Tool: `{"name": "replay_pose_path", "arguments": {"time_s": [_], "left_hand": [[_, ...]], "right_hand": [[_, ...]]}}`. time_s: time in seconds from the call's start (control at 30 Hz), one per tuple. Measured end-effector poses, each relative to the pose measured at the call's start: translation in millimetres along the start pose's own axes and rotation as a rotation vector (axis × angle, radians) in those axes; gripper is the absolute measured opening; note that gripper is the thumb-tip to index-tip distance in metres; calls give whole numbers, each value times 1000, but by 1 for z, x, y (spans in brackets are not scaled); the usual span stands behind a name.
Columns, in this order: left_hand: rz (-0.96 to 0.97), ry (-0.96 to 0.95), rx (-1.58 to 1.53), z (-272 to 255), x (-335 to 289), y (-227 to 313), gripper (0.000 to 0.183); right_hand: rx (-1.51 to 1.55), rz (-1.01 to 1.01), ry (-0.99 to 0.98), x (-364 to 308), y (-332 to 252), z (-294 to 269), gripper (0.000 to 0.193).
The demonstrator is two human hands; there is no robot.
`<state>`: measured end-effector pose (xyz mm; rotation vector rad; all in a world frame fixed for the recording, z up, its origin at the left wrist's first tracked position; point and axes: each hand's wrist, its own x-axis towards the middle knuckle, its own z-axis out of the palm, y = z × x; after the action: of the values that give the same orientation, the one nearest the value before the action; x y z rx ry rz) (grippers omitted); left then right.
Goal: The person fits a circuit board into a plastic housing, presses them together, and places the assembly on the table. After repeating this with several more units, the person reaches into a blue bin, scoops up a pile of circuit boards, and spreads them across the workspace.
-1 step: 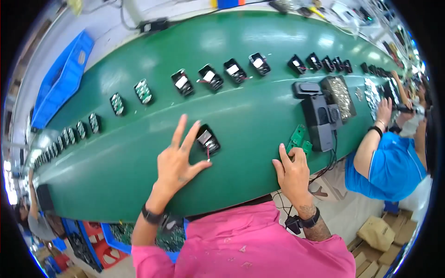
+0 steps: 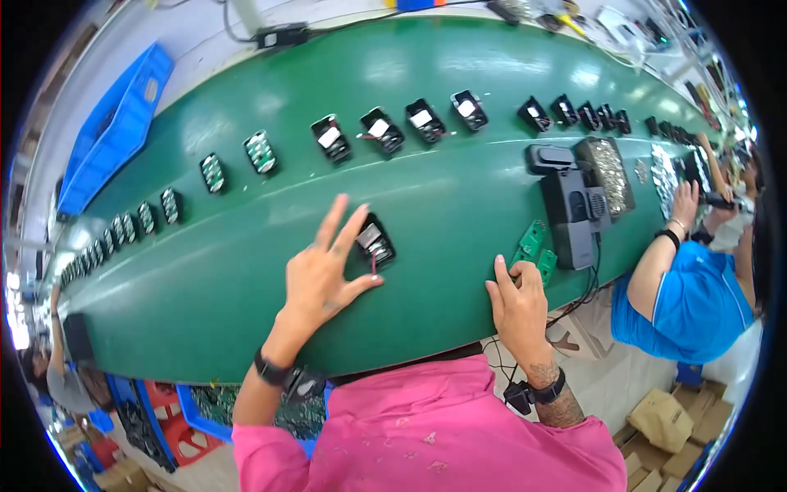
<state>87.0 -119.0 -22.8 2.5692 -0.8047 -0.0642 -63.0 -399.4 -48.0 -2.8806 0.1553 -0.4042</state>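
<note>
Observed left hand (image 2: 316,279) spread wide over the green bench (image 2: 434,320), with thumb and forefinger well parted and nothing gripped. Found open black plastic housing (image 2: 375,239) in the opening between, right of the forefinger and beyond the thumb; unable to determine contact. Noted red wire (image 2: 375,262) running from the housing toward the thumb tip. Recorded right hand (image 2: 521,312) well apart to the right, loosely curled at the near edge of green circuit boards (image 2: 533,239); cannot tell whether gripping them. Logged dark grey device (image 2: 570,221) just beside the boards, silvery parts (image 2: 605,168) beyond, and similar housings (image 2: 424,121) lined up farther back.
</note>
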Motion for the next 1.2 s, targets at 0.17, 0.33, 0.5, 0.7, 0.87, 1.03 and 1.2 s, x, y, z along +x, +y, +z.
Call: {"name": "replay_pose_path", "arguments": {"time_s": [0.17, 0.33, 0.5, 0.7, 0.87, 1.03, 1.2], "left_hand": [[135, 209, -88, 31, 15, -1, 84], [56, 142, -579, 24, 0, 17, 68], [-43, -159, -1762, 39, -26, 29, 67], [-237, 17, -2101, 49, -46, 31, 60], [-412, 1, -1748, 49, -39, 48, 40], [-256, 48, -967, 47, -37, 60, 35], [-252, 60, -813, 44, -38, 72, 34]], "right_hand": [[97, -40, 162, 2, -9, -12, 47], [-94, 305, 97, 18, 25, -14, 57], [-39, 329, 76, 36, 27, -12, 59], [-47, 210, 156, 39, 39, 2, 36], [391, 334, 367, 38, 23, -24, 22], [1276, 380, -118, 23, -47, -34, 21], [1457, 345, -460, 28, -85, -4, 19]]}}
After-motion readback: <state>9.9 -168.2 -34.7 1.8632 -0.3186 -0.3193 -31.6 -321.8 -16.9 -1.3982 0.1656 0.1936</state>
